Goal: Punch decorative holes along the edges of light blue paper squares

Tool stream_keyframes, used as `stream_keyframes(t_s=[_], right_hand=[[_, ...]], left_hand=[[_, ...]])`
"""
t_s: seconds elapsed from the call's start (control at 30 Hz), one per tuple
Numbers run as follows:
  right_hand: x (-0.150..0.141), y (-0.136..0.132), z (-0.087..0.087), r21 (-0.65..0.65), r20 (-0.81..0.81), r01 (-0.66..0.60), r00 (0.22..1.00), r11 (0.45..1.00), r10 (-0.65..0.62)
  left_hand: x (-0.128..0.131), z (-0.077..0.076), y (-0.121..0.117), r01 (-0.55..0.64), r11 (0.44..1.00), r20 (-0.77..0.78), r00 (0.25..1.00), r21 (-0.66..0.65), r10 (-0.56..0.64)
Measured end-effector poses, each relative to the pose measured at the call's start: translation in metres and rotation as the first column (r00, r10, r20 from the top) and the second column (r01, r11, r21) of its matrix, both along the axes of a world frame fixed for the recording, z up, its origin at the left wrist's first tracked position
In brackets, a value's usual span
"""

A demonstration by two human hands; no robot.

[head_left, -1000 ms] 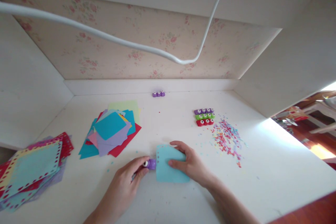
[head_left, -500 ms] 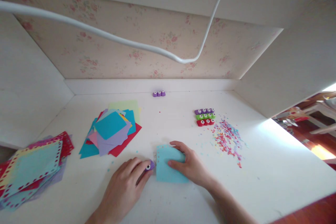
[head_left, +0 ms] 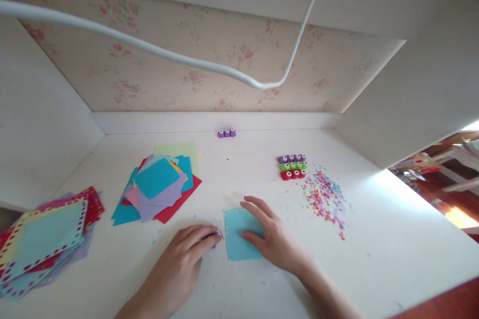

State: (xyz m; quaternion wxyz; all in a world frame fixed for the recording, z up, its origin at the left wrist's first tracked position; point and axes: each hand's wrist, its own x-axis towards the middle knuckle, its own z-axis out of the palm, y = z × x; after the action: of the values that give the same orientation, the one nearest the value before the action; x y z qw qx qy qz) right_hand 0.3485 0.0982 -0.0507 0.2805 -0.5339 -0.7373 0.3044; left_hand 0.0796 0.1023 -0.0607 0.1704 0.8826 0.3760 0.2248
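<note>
A purple paper punch (head_left: 214, 234) is mostly covered by my left hand (head_left: 183, 259), whose fingers are closed around it. Just to its right, with a small gap, lies a light blue sheet of paper (head_left: 234, 241) with small punched holes along its left edge. My right hand (head_left: 275, 237) holds the sheet's right side. Its thumb lies across the top of the paper, while the index finger reaches past the far edge; the other fingertips are partly hidden.
A stack of plain coloured paper (head_left: 157, 179) lies left of centre, and sheets with punched borders (head_left: 48, 234) at far left. More punches (head_left: 292, 166) stand in rows at right beside scattered confetti (head_left: 324, 194). Three purple punches (head_left: 226, 133) sit by the wall.
The punch has been drawn off the paper's left edge and turned in my left hand, so its white-topped eye no longer shows. The sheet has tilted slightly under my right hand.
</note>
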Motion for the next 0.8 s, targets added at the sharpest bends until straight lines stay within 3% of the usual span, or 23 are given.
stream_keyframes(t_s=[0.23, 0.47, 0.67, 0.8], right_hand=[[-0.002, 0.004, -0.001, -0.048, -0.131, 0.046, 0.990, 0.998, -0.052], [-0.004, 0.003, -0.003, -0.178, -0.173, 0.084, 0.978, 0.980, -0.115], [-0.005, 0.003, -0.003, -0.229, -0.219, 0.085, 0.966, 0.970, -0.136], [-0.005, 0.002, -0.002, -0.261, -0.229, 0.103, 0.959, 0.960, -0.166]], left_hand=[[0.000, -0.008, 0.001, -0.153, 0.988, 0.042, 0.987, 0.016, 0.152], [-0.001, -0.013, 0.003, -0.138, 0.977, 0.190, 0.967, -0.166, 0.168], [-0.001, -0.014, 0.005, -0.132, 0.982, 0.243, 0.957, -0.132, 0.162], [0.001, -0.014, 0.003, -0.101, 0.958, 0.279, 0.944, -0.269, 0.178]])
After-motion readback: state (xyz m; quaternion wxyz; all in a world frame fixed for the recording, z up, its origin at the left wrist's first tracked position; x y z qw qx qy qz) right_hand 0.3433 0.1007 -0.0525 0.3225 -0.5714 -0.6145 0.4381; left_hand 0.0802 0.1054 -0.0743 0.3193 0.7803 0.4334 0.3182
